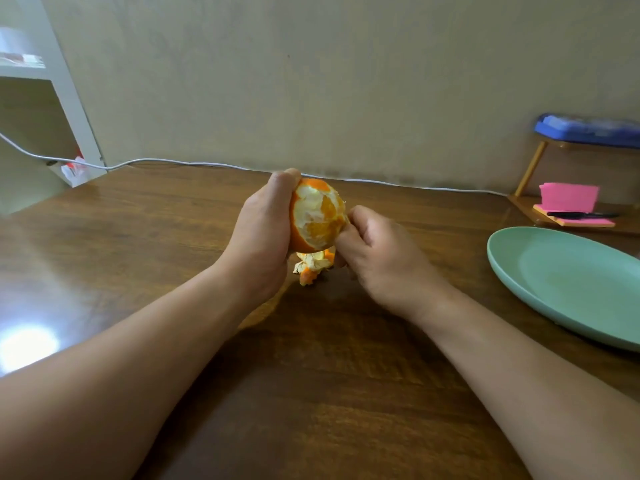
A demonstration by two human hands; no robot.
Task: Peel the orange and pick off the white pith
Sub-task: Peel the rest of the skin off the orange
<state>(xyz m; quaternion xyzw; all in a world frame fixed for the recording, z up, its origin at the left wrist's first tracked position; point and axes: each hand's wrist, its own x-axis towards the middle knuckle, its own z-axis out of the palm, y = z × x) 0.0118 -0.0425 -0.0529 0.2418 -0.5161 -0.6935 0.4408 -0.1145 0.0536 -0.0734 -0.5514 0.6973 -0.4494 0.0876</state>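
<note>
A partly peeled orange (318, 214) is held above the wooden table (346, 375) near its far middle. Its side facing me shows bare flesh with patches of white pith; orange skin remains at the top and along the left and bottom. My left hand (263, 233) grips the orange from the left, fingers curled round its far side. My right hand (374, 251) is against the orange's right edge, fingers curled and pinching at the peel or pith there. Torn peel pieces (313, 266) lie on the table just beneath the orange.
A green plate (568, 282) sits on the table at the right. Behind it stands a small wooden rack with pink notes (568, 199), a black pen and a blue item on top. A white cable (207, 164) runs along the wall. A white shelf stands at the far left.
</note>
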